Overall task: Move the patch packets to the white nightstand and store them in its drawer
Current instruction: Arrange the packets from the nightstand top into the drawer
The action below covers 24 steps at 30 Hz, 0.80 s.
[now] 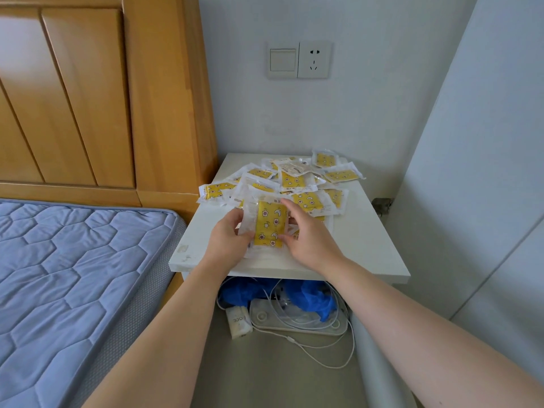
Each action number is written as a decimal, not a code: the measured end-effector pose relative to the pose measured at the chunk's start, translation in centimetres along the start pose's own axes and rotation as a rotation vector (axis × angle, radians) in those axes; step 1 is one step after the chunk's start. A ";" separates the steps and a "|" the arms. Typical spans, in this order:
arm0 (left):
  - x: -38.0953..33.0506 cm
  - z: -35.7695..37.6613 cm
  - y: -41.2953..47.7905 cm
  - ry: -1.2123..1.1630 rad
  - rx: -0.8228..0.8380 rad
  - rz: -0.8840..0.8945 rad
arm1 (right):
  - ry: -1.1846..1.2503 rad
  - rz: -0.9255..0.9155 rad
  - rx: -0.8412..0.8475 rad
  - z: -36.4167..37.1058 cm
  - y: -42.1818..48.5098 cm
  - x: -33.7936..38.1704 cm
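Several clear packets with yellow patterned patches lie in a loose pile [297, 181] on top of the white nightstand [365, 248]. A small stack of patch packets [269, 225] is held upright over the front part of the top. My left hand [228, 241] grips the stack's left edge. My right hand [309, 234] holds its right edge, fingers curled over the top. Below the top, the nightstand's drawer [282, 307] stands open and holds other items.
The drawer holds a blue plastic bag [312, 298], white cables [309, 346], a flat white device [297, 319] and a small white pack [238, 322]. A bed with a blue mattress [73, 275] and wooden headboard [88, 98] is at left. A white door [485, 201] stands at right.
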<state>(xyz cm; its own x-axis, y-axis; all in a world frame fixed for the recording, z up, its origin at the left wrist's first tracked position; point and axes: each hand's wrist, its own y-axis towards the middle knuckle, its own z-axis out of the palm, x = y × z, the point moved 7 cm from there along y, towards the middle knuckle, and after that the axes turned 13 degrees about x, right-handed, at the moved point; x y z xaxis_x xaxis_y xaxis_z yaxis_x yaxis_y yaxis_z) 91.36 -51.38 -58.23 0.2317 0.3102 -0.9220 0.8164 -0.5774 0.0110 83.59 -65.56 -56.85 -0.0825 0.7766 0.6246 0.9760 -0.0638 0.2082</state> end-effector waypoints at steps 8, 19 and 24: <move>-0.1 0.0 -0.1 -0.007 -0.088 -0.079 | -0.037 0.014 0.026 0.6 0.2 -0.4; -0.3 0.1 0.0 0.119 -0.156 -0.120 | -0.442 0.313 0.073 -4.8 6.1 -6.0; -0.4 0.1 0.0 0.122 -0.154 -0.102 | -0.375 0.401 0.311 -3.3 7.6 -7.8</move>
<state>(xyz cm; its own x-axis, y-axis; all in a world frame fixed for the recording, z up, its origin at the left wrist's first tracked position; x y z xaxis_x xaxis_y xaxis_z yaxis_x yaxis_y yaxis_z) 91.21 -51.59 -57.93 0.1986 0.4556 -0.8677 0.9080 -0.4188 -0.0121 90.97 -74.10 -57.67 0.3231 0.9006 0.2906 0.9341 -0.2542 -0.2508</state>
